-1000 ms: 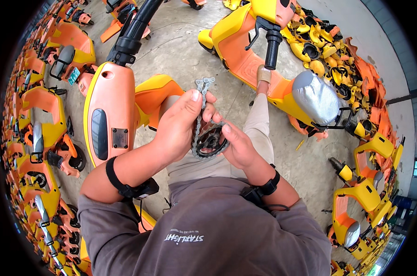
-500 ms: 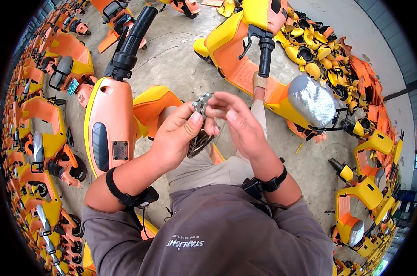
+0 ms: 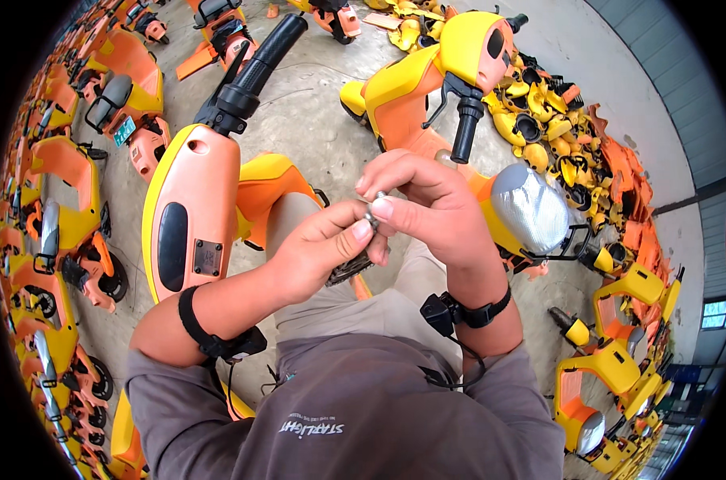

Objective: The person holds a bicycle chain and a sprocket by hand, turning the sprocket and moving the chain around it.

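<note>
My left hand (image 3: 323,248) is closed on a metal bicycle-type chain (image 3: 373,214), thumb and fingers pinching it near its upper end. My right hand (image 3: 427,200) pinches the same small upper links between thumb and index finger, its fingers curled over them. The dark greasy lower loop of the chain (image 3: 345,270) hangs below my fingers, mostly hidden by my left hand. Behind my hands stands a pink and yellow scooter (image 3: 193,208) with a black handgrip.
A second scooter (image 3: 403,88) with a silver-covered seat (image 3: 527,208) stands ahead to the right. Rows of scooters (image 3: 67,200) fill the left side. A pile of yellow and orange body panels (image 3: 539,120) lies at upper right on the concrete floor (image 3: 291,96), beside a wall.
My right hand has risen from the lower loop to the upper links and now pinches them beside my left thumb. The chain is now more hidden by my hands.
</note>
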Motion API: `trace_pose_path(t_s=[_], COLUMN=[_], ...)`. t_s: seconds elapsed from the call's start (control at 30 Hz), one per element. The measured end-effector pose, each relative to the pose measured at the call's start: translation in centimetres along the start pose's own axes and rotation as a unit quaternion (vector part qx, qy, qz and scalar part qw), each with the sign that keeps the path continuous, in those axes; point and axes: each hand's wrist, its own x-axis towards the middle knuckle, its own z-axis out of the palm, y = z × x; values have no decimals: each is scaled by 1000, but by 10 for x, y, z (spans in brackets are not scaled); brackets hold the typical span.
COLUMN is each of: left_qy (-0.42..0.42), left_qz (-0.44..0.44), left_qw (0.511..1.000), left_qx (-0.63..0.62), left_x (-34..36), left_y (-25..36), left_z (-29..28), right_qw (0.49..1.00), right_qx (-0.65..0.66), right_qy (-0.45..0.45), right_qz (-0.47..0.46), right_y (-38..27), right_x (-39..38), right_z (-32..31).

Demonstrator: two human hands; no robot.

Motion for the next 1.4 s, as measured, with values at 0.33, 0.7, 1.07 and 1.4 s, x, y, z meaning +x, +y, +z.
trace_pose_path(t_s=[0.33, 0.7, 1.07, 1.4], left_qy=[0, 4, 13, 26], left_qz=[17, 29, 23, 14], left_qw=[999, 994, 989, 987], left_qx=[-28, -108, -149, -155], left_x=[1, 3, 2, 2], left_y=[6, 16, 19, 19], left_z=[1, 2, 1, -1], right_qw=[1000, 999, 989, 994], right_qx=[-12, 25, 38, 95], right_qy=[14, 44, 145, 41], right_qz=[-14, 16, 10, 35], right_y=[-1, 2, 35, 98], right_x=[7, 9, 5, -47], right_z=[12, 19, -2, 2])
